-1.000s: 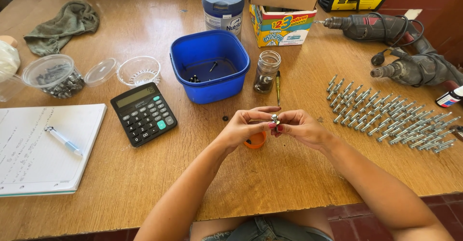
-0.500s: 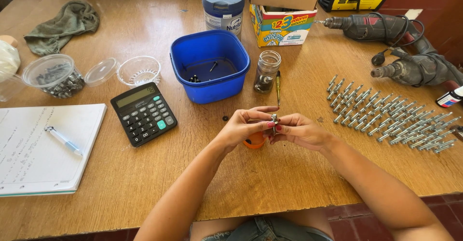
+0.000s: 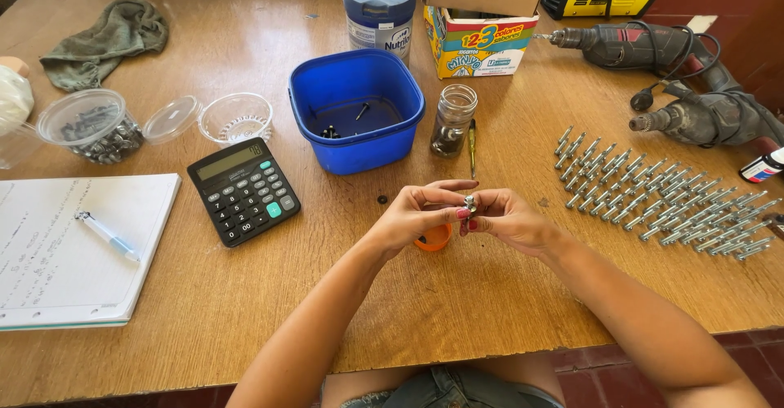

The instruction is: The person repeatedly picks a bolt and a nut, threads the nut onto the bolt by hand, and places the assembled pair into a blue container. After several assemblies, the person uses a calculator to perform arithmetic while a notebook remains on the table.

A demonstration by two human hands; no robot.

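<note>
Centre of frame, left to right. Left hand [image 3: 412, 218] and right hand [image 3: 502, 220] meet above an orange cup [image 3: 433, 238]; both pinch a small metal fastener [image 3: 470, 204] at the fingertips, apparently a bolt with its nut. Good practice: steady the piece with one hand, turn with the other, working over the cup. Right of frame: rows of bolts [image 3: 653, 196] on the table [image 3: 245, 310].

**Setting: small workshop bench**

Worn wooden worktable [image 3: 245, 310]. Taking the blue tub [image 3: 357, 110] as reference: two corded power drills [image 3: 670, 81] lie to its far right; rows of metal anchor bolts [image 3: 653, 196] sit right and nearer; a tub of screws [image 3: 86, 126] is left; calculator [image 3: 242, 190] and notebook [image 3: 73, 245] sit left-front.
</note>
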